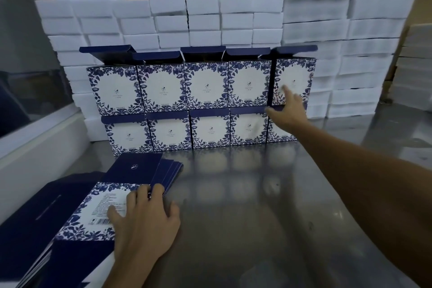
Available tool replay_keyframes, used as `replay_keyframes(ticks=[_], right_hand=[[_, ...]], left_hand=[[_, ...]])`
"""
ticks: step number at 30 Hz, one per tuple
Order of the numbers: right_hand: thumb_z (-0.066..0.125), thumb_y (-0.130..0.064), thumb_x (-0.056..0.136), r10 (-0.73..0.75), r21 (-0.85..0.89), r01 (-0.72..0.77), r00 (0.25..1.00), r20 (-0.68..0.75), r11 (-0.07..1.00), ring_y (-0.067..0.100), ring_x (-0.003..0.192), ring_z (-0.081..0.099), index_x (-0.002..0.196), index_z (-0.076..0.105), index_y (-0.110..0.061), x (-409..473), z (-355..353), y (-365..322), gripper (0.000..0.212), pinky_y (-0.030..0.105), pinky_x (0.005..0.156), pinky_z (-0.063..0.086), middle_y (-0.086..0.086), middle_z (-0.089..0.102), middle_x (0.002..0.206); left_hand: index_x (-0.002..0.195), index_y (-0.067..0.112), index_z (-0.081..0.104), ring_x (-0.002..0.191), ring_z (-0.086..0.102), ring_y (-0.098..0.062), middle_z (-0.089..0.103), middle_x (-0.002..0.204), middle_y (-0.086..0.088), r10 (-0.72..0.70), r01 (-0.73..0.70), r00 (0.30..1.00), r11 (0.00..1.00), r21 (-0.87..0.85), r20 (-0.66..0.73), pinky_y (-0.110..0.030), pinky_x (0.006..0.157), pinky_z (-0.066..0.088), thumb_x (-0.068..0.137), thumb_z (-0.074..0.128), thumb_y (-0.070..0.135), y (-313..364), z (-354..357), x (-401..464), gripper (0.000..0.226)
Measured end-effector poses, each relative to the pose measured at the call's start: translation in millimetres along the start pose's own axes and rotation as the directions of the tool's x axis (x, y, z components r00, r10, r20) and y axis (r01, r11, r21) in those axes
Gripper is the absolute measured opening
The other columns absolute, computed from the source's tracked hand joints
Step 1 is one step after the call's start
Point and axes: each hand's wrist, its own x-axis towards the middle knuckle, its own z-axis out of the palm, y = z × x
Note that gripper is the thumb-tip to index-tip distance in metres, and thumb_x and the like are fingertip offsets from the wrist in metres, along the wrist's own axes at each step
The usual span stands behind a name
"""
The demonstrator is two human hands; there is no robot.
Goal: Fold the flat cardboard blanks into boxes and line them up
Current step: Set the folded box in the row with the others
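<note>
Both hands are busy: the right hand (288, 110), fingers straight, touches the top right box (293, 80); the left hand (145, 215) lies flat on the blanks (100, 208) near the table (257, 206) edge. Ten boxes stand in two rows of five, top lids open. Many blanks are left, I judge. The lower right box is partly hidden behind the right hand, and the blanks are cut off at the frame edge.
</note>
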Motion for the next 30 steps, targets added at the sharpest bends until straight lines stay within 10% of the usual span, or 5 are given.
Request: replay_keyframes(ticks=[3,8,16,22,30], right_hand=[[0.073,-0.043,0.087,0.031,-0.101,-0.005,0.966,0.255,0.995,0.036,0.151,0.021,0.159,0.025,-0.025,-1,1,6,0.088,0.048,0.118,0.028,0.008,-0.001,0.169],[0.068,-0.031,0.091,-0.073,-0.110,0.082,0.994,0.084,0.990,0.029,0.141,0.040,0.148,0.046,-0.013,-23,-4,6,0.064,0.041,0.112,0.038,0.010,0.027,0.163],[0.071,-0.016,0.091,0.124,0.415,-0.218,0.962,0.242,0.883,0.024,0.093,0.066,0.099,0.072,-0.013,-134,41,-6,0.008,0.036,0.088,0.054,0.007,0.071,0.097],[0.066,-0.007,0.088,0.150,0.588,-0.199,0.980,0.131,0.784,0.004,0.055,0.062,0.071,0.069,-0.020,-201,39,-17,0.022,0.030,0.066,0.059,-0.008,0.067,0.063],[0.065,-0.005,0.089,0.053,0.579,-0.110,0.992,0.114,0.808,0.024,0.070,0.066,0.077,0.068,-0.017,-234,28,-24,0.018,0.040,0.072,0.056,0.004,0.068,0.072]], left_hand=[[0.128,0.037,0.036,0.130,0.034,-0.014,0.037,0.139,0.008,0.002,-0.002,1.000,1.000,0.000,0.000,-0.057,0.108,0.026,0.094,0.029,0.055,0,0,0,0.040],[0.132,0.035,0.035,0.134,0.031,-0.016,0.035,0.144,0.005,0.009,-0.009,1.000,1.000,0.006,-0.007,-0.058,0.110,0.025,0.094,0.028,0.055,0,2,1,0.044],[0.153,0.019,0.010,0.148,-0.002,-0.042,0.004,0.161,-0.023,-0.187,0.187,0.982,0.978,0.089,-0.009,-0.063,0.114,0.010,0.091,0.028,0.062,4,-3,-4,0.078],[0.152,0.015,0.018,0.133,0.037,-0.041,0.037,0.147,-0.029,-0.207,0.192,0.976,0.965,0.181,0.068,-0.048,0.106,0.033,0.098,0.027,0.052,3,-13,-7,0.066],[0.096,0.017,0.053,0.088,0.059,-0.021,0.060,0.089,-0.001,0.021,-0.010,0.996,0.992,0.127,-0.086,-0.030,0.063,0.040,0.096,0.048,0.046,-13,-27,-9,0.029]])
